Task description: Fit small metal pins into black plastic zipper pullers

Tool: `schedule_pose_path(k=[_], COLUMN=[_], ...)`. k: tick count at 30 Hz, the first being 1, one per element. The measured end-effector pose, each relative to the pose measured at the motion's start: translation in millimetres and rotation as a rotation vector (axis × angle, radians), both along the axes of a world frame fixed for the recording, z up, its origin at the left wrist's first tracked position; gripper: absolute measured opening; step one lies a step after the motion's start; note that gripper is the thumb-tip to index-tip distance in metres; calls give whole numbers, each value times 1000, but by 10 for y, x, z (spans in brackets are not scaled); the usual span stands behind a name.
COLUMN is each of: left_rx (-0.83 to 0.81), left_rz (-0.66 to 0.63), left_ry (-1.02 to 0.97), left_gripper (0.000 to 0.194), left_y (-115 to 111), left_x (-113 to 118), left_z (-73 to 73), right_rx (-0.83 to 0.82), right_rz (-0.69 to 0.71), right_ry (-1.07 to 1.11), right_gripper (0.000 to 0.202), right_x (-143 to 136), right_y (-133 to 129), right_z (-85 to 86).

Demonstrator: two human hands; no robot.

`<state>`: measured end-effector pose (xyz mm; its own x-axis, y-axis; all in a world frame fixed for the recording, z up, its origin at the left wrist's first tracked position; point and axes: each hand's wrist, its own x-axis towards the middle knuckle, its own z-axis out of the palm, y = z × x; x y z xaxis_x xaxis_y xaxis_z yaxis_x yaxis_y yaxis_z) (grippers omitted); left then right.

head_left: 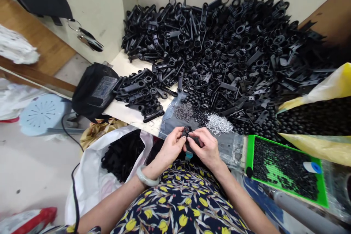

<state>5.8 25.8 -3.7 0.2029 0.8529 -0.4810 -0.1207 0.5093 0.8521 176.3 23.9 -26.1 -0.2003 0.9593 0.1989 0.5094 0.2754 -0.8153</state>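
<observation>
Near the table's front edge, my left hand (pixel 172 144) grips a small black plastic part (pixel 187 130) with a ring-shaped end. My right hand (pixel 204 144) meets it from the right, its thumb and fingertips pinched close at the part; whatever they hold is too small to make out. Just beyond my hands lie a heap of small brown-grey pieces (pixel 183 112) and a heap of short silvery pins (pixel 219 123), both on a dark mat (pixel 171 119). A large pile of black plastic parts (pixel 203 47) rises behind them.
A green tray (pixel 250 153) of small black pieces stands at the right, with a white-and-blue roll (pixel 312 167) in it. Yellow bags (pixel 326 87) lie beyond. A white sack (pixel 87 175) of black parts, a black pouch (pixel 94 89) and a light-blue stool (pixel 42 113) are at the left.
</observation>
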Motion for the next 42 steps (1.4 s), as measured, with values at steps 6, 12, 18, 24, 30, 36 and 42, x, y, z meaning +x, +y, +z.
schedule_pose_path(k=[6, 12, 18, 24, 30, 36, 42], left_rx=[19, 79, 77, 83, 154, 217, 247], left_rz=[-53, -112, -70, -65, -39, -102, -94], left_ry=[36, 57, 64, 99, 169, 318, 317], left_gripper=[41, 45, 46, 47, 45, 52, 47], left_y=[-9, -33, -45, -25, -17, -35, -37], left_x=[-45, -77, -86, -92, -85, -74, -65], left_z=[-4, -65, -47, -10, 43, 8, -39], right_rx=[24, 36, -34, -55, -99, -107, -93], right_rz=[0, 22, -28, -46, -92, -90, -87], right_ry=[-54, -76, -30, -7, 19, 47, 67], right_gripper=[16, 16, 14, 10, 9, 9, 13], right_x=[-2, -37, -57, -63, -95, -131, -159], right_y=[17, 21, 16, 24, 23, 24, 2], right_z=[24, 33, 18, 19, 31, 71, 57])
